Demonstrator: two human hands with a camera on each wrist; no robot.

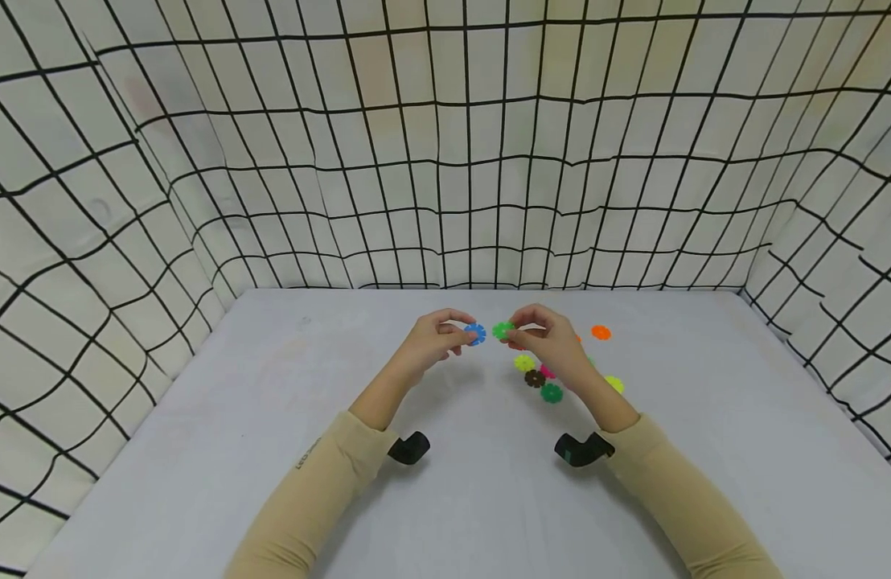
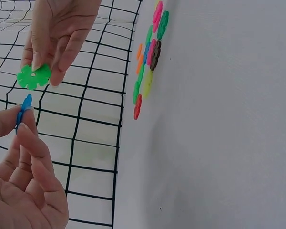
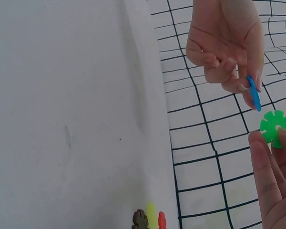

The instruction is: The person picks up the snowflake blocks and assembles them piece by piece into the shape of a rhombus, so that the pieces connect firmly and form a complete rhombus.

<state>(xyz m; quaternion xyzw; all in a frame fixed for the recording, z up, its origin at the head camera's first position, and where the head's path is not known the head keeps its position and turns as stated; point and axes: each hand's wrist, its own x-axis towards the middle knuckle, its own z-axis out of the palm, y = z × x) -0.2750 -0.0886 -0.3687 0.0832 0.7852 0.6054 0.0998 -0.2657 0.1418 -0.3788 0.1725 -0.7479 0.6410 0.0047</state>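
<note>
A blue notched disc (image 1: 476, 334) is pinched between the thumb and fingers of my left hand (image 1: 434, 342). My right hand (image 1: 550, 338) pinches a light green notched disc (image 1: 502, 330) by its edge. Both discs are held up above the table, facing each other with a small gap between them. In the left wrist view the blue disc (image 2: 24, 112) is seen nearly edge-on, just below the flat face of the green disc (image 2: 34, 77). The right wrist view also shows the blue disc (image 3: 253, 93) apart from the green one (image 3: 276, 128).
Several loose notched discs lie on the white table (image 1: 489, 498) under and around my right hand, among them a dark green disc (image 1: 552, 392), a brown disc (image 1: 535, 378) and an orange disc (image 1: 601, 332). A black grid netting (image 1: 467, 161) over white walls encloses the table.
</note>
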